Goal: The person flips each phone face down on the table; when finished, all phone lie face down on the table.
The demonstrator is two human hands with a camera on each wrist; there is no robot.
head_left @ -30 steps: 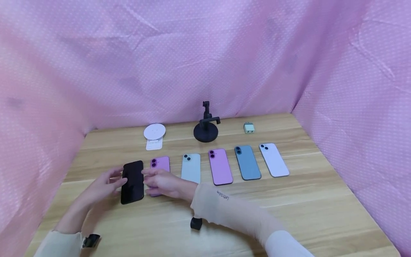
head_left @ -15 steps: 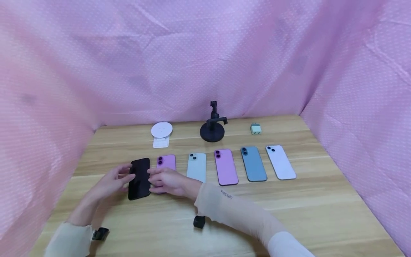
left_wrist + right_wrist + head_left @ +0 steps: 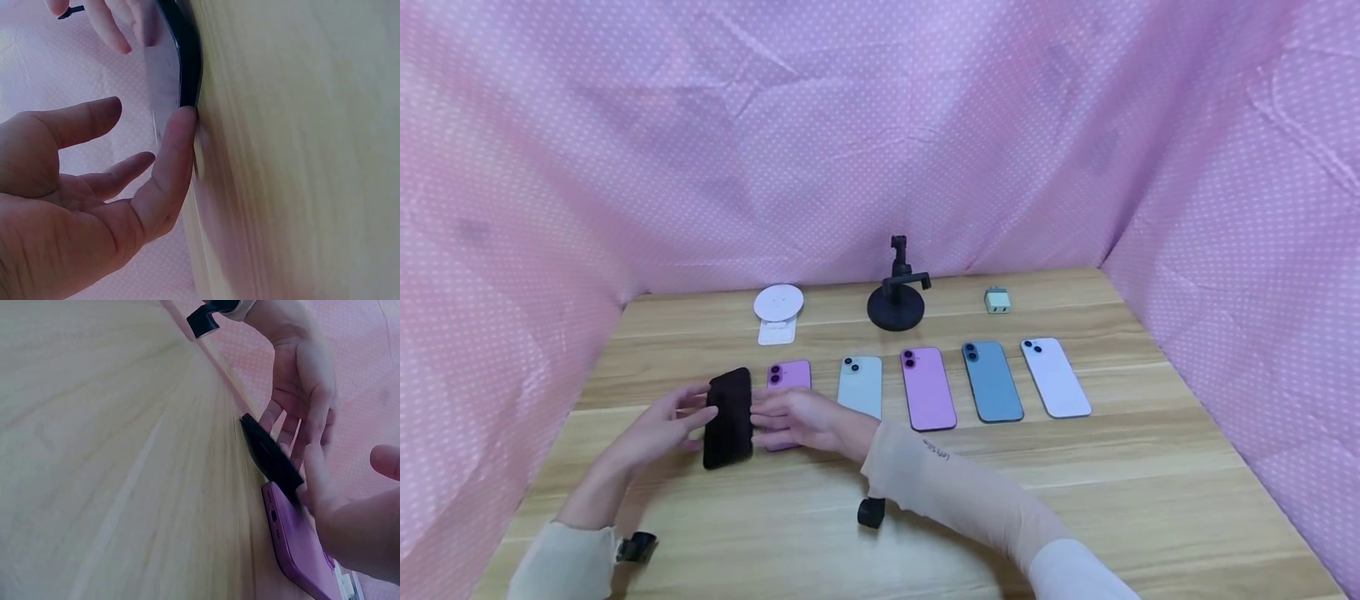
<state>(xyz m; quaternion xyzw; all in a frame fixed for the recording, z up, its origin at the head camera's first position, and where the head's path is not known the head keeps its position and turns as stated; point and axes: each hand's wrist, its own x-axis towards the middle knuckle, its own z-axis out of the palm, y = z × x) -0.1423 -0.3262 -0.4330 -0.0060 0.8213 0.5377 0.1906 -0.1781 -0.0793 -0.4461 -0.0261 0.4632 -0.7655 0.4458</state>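
Note:
A black phone [image 3: 727, 418], screen up, lies at the left end of a row of phones. In the right wrist view this black phone [image 3: 272, 456] is tilted, its right long edge raised off the table. My left hand [image 3: 662, 427] is at its left side; in the left wrist view one finger of the left hand [image 3: 94, 206] touches the edge, the thumb apart. My right hand [image 3: 801, 421] reaches across a purple phone [image 3: 788, 374] and touches the raised right edge with its fingertips. The right thumb [image 3: 385, 461] stands away from the phone.
Further right lie a pale green phone [image 3: 860, 385], another purple phone [image 3: 928, 392], a blue phone [image 3: 994, 385] and a white phone [image 3: 1056, 381], backs up. Behind stand a white round charging stand [image 3: 778, 303], a black stand [image 3: 896, 308] and a plug adapter [image 3: 997, 300]. Pink cloth [image 3: 850, 150] surrounds the table.
The head view has shifted slightly, so everything appears further right. Both hands stay at the black phone, which now looks more tilted, its right side higher.

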